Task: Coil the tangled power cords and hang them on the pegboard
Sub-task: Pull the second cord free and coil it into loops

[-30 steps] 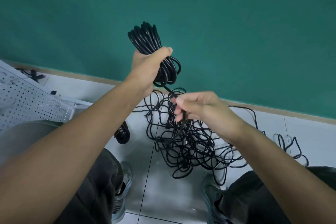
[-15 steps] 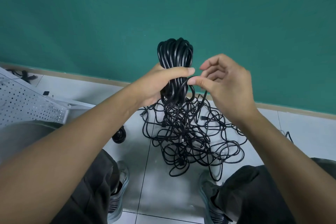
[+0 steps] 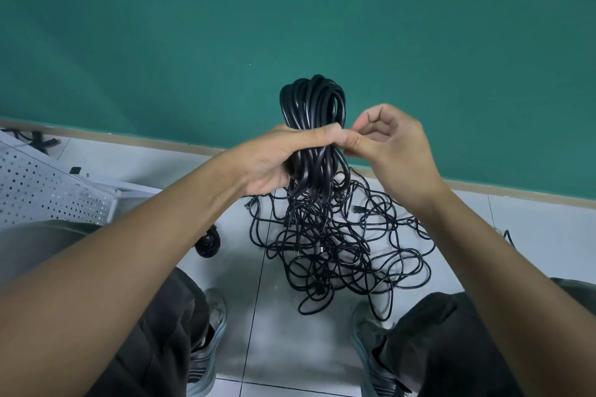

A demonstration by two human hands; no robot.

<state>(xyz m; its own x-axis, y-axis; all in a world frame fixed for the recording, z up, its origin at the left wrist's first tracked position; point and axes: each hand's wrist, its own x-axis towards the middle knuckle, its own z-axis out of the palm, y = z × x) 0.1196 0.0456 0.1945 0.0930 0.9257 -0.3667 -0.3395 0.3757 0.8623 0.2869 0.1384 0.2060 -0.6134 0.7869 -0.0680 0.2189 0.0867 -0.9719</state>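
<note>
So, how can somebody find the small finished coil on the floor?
Start at the white pegboard on the left, then look right, past the left forearm. The small coil lies there on the tile, wound tight and apart from the loose tangle.

We can read no text, label, brand, number or sign anywhere here; every surface we see is unmarked.

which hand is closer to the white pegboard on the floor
Left. The left hand, holding the coiled cord, is on the pegboard side; the right hand is across the coil, farther away.
</note>
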